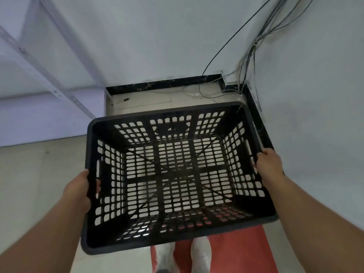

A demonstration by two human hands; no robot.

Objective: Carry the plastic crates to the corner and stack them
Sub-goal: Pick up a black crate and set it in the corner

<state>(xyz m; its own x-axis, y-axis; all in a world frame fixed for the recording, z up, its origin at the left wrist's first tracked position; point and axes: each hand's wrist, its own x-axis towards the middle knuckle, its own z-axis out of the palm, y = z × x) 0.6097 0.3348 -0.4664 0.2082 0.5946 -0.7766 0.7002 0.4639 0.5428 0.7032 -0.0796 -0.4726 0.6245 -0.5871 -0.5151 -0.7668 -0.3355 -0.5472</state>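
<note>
A black perforated plastic crate (149,243) hangs in the air in front of me, open side up, with nothing inside it. My left hand (79,189) grips its left rim, fingers curled through the side handle slot. My right hand (268,164) grips the right rim in the same way. The crate is held above the pale floor, just short of the room corner (222,77) where two white walls meet. No other crate is in view.
Black skirting tile (157,85) runs along both walls at the corner. Loose cables (250,56) hang down the right wall and trail onto the floor there. A metal shelf frame (59,93) stands at the left. A red mat (240,251) lies under my feet.
</note>
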